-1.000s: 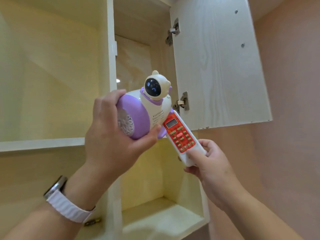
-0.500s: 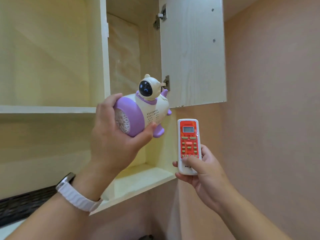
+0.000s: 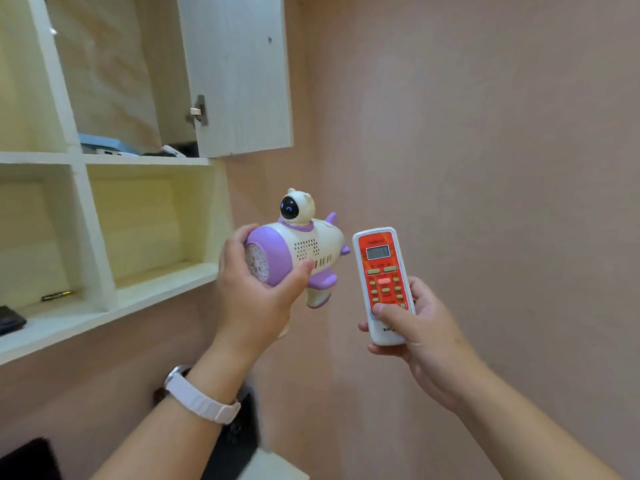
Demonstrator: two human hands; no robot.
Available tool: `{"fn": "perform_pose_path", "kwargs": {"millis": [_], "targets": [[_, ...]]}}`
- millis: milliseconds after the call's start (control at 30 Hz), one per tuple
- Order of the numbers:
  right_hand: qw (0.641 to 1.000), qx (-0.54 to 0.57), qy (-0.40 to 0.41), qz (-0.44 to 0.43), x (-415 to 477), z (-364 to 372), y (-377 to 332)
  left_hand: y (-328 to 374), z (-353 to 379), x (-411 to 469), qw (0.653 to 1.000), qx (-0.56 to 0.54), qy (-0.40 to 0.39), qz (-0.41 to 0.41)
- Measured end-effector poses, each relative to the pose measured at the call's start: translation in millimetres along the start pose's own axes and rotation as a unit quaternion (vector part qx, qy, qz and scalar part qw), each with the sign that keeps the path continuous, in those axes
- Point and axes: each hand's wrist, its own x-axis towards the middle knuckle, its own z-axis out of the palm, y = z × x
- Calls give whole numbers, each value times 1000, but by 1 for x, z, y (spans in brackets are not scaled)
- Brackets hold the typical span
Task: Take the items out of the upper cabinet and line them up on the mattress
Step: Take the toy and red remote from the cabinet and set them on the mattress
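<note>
My left hand grips a white and purple toy plane with a small astronaut figure on top, held in front of the pink wall. My right hand holds a white remote control with a red face, upright, thumb on its lower buttons. Both are below and to the right of the upper cabinet, whose door stands open. Inside on its shelf lie a blue flat item and a dark and white item. The mattress is out of sight.
Below the upper cabinet are open cubbies; a small dark stick and a black object lie in the left one. A pink wall fills the right side. Dark shapes sit low, under my left wrist.
Both hands have come down and away from the cabinet with the toy plane and the remote. My view has dropped, so the upper shelf and its remaining items now show.
</note>
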Motion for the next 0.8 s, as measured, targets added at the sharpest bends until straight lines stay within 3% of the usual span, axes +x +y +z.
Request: {"fn": "perform_pose_path", "kwargs": {"millis": [200,367,567,800], "targets": [[993,-64,91,25,-76,-68,-14,18,54,-75,987,-88,-99,-94],[978,-89,181,53,-114,-108,-12,23,100,-119,953,-165,-179,-181],[945,-106,298,87,-153,-146,4,15,165,-165,870,-272,-299,-282],[883,-130,435,122,-189,-178,23,5,233,-223,789,-325,-418,-312]]}}
